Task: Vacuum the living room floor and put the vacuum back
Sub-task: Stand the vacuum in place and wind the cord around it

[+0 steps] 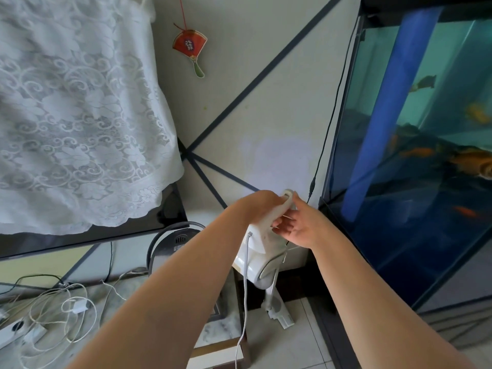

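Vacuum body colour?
White, with a pale grey cable hanging from it; the vacuum shows best in the head view.

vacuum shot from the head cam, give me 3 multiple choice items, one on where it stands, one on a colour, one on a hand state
1. Where does the vacuum stand?
A. between the TV and the fish tank
B. inside the fish tank
C. on top of the TV

2. What colour is the fan ornament on the wall?
A. blue
B. red
C. black

3. What is the left hand doing?
A. hanging idle
B. pressing the wall
C. gripping the vacuum handle

Answers:
1 A, its white body stands against the wall between the two.
2 B, the fan is red with a green handle.
3 C, the fingers curl round the handle, while the right hand touches it with looser fingers.
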Tool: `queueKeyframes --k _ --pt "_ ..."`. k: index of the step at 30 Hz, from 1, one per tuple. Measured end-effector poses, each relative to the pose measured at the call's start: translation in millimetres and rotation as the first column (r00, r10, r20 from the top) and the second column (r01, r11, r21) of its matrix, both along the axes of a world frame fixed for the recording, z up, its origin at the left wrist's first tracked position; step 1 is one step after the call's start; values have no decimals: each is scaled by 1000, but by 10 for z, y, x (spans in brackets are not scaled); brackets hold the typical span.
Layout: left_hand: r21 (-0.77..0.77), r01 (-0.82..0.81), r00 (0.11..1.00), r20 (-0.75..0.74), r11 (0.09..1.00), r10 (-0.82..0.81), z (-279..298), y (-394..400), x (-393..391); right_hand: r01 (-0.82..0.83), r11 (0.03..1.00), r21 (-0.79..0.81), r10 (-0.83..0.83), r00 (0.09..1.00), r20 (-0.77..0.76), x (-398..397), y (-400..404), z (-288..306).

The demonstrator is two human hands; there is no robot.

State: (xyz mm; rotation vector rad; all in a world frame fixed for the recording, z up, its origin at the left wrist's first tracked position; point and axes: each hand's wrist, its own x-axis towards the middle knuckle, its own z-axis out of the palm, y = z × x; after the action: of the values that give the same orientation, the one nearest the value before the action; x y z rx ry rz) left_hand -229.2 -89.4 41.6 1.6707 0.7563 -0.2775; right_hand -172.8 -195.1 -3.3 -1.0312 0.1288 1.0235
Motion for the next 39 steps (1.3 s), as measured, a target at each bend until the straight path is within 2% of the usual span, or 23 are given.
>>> queueKeyframes --k 3,6,9,10,12,15,17,19,21,22,23,25,26,27,28,30,33,35,39 --pt "-87 -54 998 -21 995 53 71 -70 64 17 997 -79 -15 1000 28 93 97 56" --pt "-150 -192 980 26 970 198 107 -150 168 47 972 -231 -15 990 140 170 190 83" --pt "123 -232 967 133 965 215 106 -155 312 19 956 -294 44 978 204 243 253 107" --pt "246 -281 954 178 927 242 98 -152 368 18 961 -275 40 978 203 275 275 98" --pt "369 -405 902 308 836 301 74 -129 407 66 972 -225 -27 985 172 320 296 99" --pt "368 -618 746 555 695 369 -14 -74 250 92 980 -179 -75 992 102 364 356 150" --pt "310 -731 635 636 608 439 -133 -36 65 120 988 -100 -115 992 51 391 416 188" --pt "211 -825 538 580 525 612 -356 55 -119 153 987 -40 -153 988 21 406 484 217" --pt "198 -845 534 371 497 760 -660 125 -275 163 986 -19 -163 986 32 439 525 213" --pt "245 -811 583 251 532 773 -819 142 -349 159 987 -16 -158 987 43 451 532 216" --pt "319 -715 682 120 623 722 -953 148 -416 146 989 -11 -146 988 53 467 539 224" --pt "404 -330 901 -135 853 412 -1135 101 -538 103 994 -34 -101 992 72 496 541 238" --pt "374 -114 952 -223 921 208 -1200 77 -595 81 995 -57 -76 993 91 502 542 259" --pt "314 56 964 -265 948 30 -1247 45 -642 56 996 -76 -48 993 107 509 543 284" --pt "245 163 957 -276 956 -92 -1260 4 -684 37 994 -99 -25 992 123 514 549 302" --pt "165 285 937 -255 944 -238 -1294 -48 -733 11 990 -140 11 988 156 529 563 319" --pt "144 371 912 -241 917 -331 -1407 -102 -731 -60 972 -225 103 978 182 553 566 318" --pt "235 416 898 -256 879 -357 -1438 -87 -725 -109 948 -298 176 962 210 571 537 319" --pt "483 550 834 -354 681 -423 -1445 74 -717 -150 875 -460 308 906 291 703 452 297"
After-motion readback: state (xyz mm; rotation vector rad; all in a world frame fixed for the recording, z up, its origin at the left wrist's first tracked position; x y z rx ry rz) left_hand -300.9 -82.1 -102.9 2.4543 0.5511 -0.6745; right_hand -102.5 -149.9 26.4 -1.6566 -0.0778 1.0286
